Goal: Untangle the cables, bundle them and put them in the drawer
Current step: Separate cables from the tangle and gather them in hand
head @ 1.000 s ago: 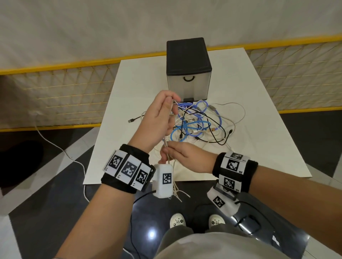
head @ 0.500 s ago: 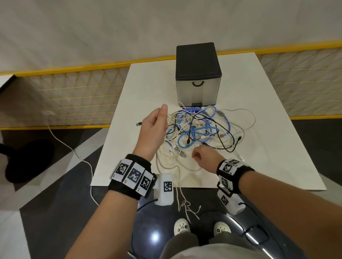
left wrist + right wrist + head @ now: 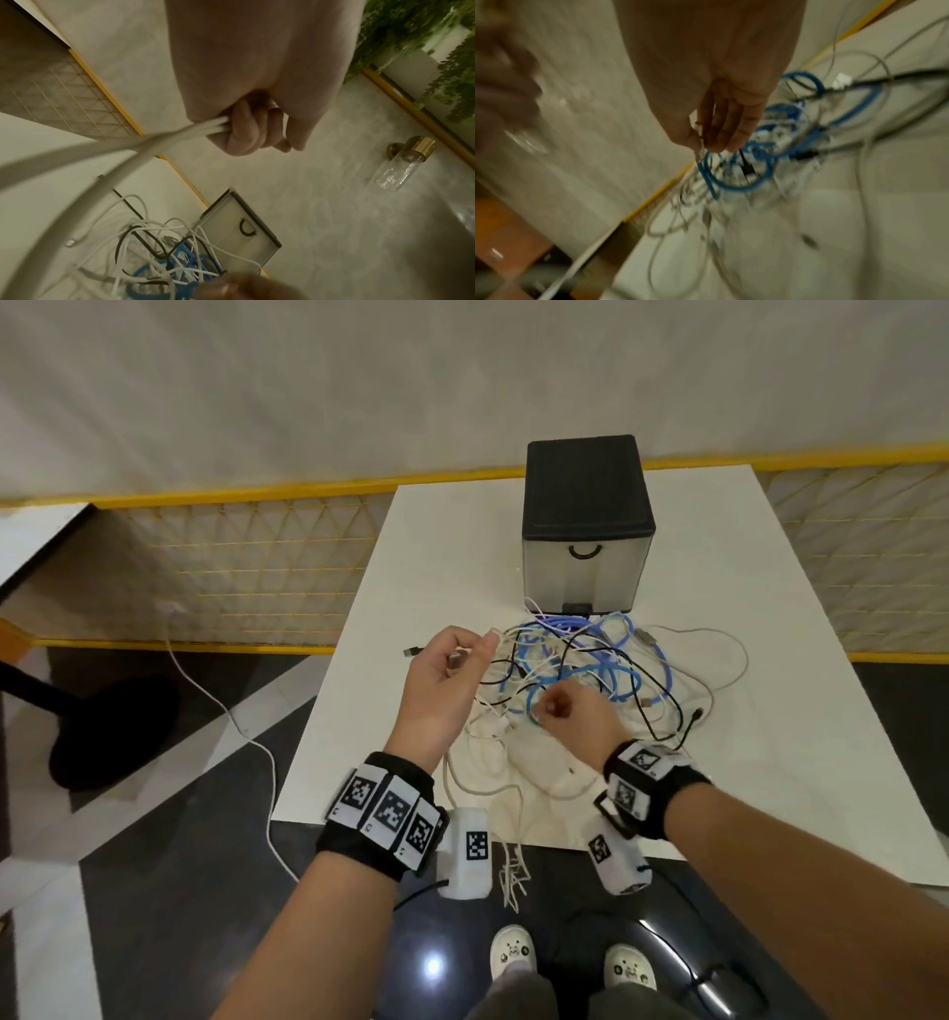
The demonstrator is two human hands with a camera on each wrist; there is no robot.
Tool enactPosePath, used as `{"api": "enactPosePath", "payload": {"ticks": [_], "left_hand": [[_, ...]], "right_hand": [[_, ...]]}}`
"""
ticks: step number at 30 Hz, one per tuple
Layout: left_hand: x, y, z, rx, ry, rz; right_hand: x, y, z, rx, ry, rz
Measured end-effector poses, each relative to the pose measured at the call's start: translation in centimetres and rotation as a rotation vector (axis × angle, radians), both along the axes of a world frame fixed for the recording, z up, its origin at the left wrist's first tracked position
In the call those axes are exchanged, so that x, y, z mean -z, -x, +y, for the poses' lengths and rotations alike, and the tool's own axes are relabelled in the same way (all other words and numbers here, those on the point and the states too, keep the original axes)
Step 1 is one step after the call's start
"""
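Observation:
A tangle of blue, white and black cables [image 3: 590,670] lies on the white table [image 3: 796,762], in front of a black-topped drawer box [image 3: 588,516] whose drawer [image 3: 584,567] is closed. My left hand [image 3: 464,654] hovers at the tangle's left edge, fingers curled round white cable strands [image 3: 180,134] that run back toward my wrist. My right hand [image 3: 547,708] is low over the near side of the pile. There it pinches the plug end [image 3: 700,146] of a blue cable [image 3: 731,182]. The right wrist view is blurred.
White cable ends [image 3: 513,870] hang over the table's front edge. Another white cable [image 3: 246,731] trails across the floor at the left, near a black stand base [image 3: 113,731]. A yellow mesh fence [image 3: 231,567] runs behind the table.
Both hands left the white cable at the front edge. The left hand opened, then curled round white strands by the pile. The right hand reached forward into the tangle and pinched the blue cable's end.

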State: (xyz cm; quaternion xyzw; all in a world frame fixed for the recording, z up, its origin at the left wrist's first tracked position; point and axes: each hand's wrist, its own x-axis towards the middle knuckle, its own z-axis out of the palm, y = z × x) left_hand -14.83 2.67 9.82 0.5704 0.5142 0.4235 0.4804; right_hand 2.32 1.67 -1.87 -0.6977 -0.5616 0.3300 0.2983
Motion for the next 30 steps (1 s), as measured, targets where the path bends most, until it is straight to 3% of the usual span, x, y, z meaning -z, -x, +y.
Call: {"api": "enactPosePath", "payload": {"ticks": [3,7,13,16,20,23,28,30], "left_hand": [[0.2,-1.0,0.4,0.022,-0.081,0.055],[-0.5,-3.1,1.4,0.094,-0.150,0.087],[-0.5,-6.3,3.3,0.180,-0.129,0.119],[-0.9,-7.0,3.7,0.218,-0.123,0.122],[-0.9,-7.1,5.0,0.233,-0.148,0.256],[-1.1,-7.3,5.4,0.201,-0.150,0.194],[-4.4,-7.4,5.9,0.117,-0.261,0.015],[-5.9,-7.0,6.4,0.081,-0.285,-0.068]], "right_hand": [[-3.9,-1.9,0.6,0.043,-0.150,0.206],[-7.5,-3.0,1.4,0.050,-0.162,0.529],[-11.3,-2.8,0.9,0.079,-0.224,0.739],[-11.3,-2.9,1.1,0.058,-0.210,0.774],[-10.7,-3.2,1.1,0.014,-0.227,0.889],[-9.7,-2.8,1.1,-0.109,-0.184,0.713],[-6.4,-2.2,1.6,-0.378,-0.137,0.118],[-5.0,-2.4,1.6,-0.377,-0.102,-0.006]]}}
